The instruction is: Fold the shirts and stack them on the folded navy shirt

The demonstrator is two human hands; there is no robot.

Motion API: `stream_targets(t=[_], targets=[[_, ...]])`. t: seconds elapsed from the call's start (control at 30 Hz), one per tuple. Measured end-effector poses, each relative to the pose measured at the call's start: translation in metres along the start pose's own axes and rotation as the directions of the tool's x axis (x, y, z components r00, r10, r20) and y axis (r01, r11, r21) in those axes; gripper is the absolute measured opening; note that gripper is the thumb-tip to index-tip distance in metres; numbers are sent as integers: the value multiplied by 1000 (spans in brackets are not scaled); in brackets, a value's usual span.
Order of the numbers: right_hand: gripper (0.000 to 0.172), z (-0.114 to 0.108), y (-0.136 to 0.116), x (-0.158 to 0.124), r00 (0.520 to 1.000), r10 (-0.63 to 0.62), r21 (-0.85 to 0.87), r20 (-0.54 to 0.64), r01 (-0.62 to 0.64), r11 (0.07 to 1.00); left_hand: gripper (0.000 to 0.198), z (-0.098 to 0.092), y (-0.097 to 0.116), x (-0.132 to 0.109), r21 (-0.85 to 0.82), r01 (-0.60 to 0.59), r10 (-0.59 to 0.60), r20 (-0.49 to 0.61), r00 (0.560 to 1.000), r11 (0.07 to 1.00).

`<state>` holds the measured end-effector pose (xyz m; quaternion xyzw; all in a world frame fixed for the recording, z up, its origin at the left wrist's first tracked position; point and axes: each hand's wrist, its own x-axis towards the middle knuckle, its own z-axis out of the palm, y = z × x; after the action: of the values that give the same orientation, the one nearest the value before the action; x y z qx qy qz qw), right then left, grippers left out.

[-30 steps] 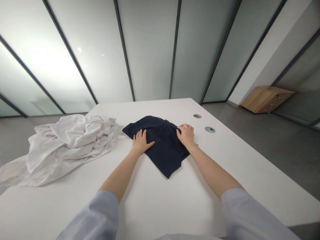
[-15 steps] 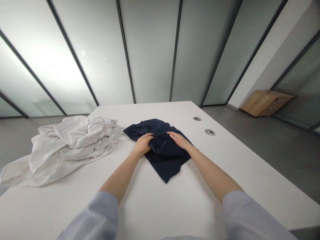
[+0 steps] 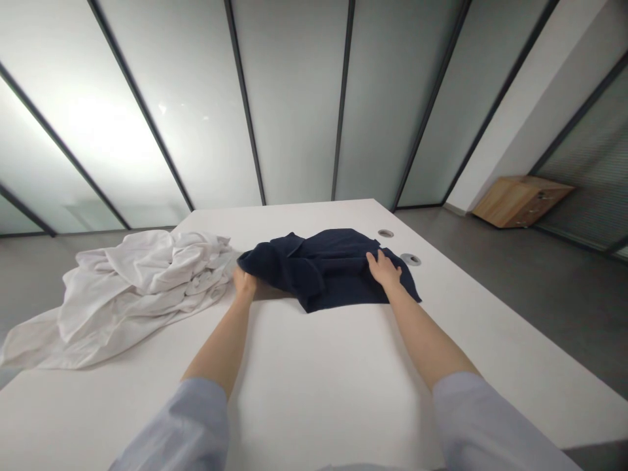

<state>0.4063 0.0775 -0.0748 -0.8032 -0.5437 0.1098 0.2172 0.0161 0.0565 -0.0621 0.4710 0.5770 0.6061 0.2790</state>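
One navy cloth (image 3: 333, 265) lies under right hand (image 3: 386, 270), left hand (image 3: 244, 283) perhaps gripping.

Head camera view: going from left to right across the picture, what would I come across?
White cloth heap → dark blue cloth, with the left hand at its left end and the right hand on its right part → wooden cabinet.
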Motion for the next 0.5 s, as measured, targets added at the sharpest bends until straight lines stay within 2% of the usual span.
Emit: stream_targets(t=[0.03, 0.1, 0.17, 0.23, 0.3, 0.37, 0.4, 0.43, 0.5], targets=[[70, 2, -3, -2, 999, -35, 2, 20, 35, 999, 23, 6, 1, -4, 86, -18, 12, 71, 997, 996], [65, 8, -14, -8, 988, -127, 12, 91, 127, 992, 26, 21, 5, -15, 327, -156, 68, 265, 962, 932], [58, 15, -28, -15, 954, -241, 67, 180, 233, 970, 28, 38, 10, -29, 463, -386, 152, 465, 872, 798], [50, 23, -42, -24, 882, -392, 204, 261, 347, 915, 51, 51, 16, -41, 472, -583, 286, 559, 778, 661], [46, 31, -56, -35, 775, -542, 424, 324, 393, 816, 81, 59, 21, -49, 470, -695, 355, 621, 698, 544], [45, 38, -66, -47, 680, -647, 633, 345, 341, 695, 97, 62, 23, -52, 449, -748, 296, 722, 626, 489], [45, 41, -70, -52, 657, -672, 705, 341, 294, 646, 100, 62, 24, -52, 427, -761, 236, 774, 587, 489], [45, 44, -73, -57, 651, -681, 756, 335, 246, 607, 99, 62, 24, -52, 405, -764, 180, 815, 550, 502], [46, 47, -75, -64, 679, -662, 813, 317, 165, 558, 86, 63, 24, -50, 368, -763, 109, 863, 493, 532]])
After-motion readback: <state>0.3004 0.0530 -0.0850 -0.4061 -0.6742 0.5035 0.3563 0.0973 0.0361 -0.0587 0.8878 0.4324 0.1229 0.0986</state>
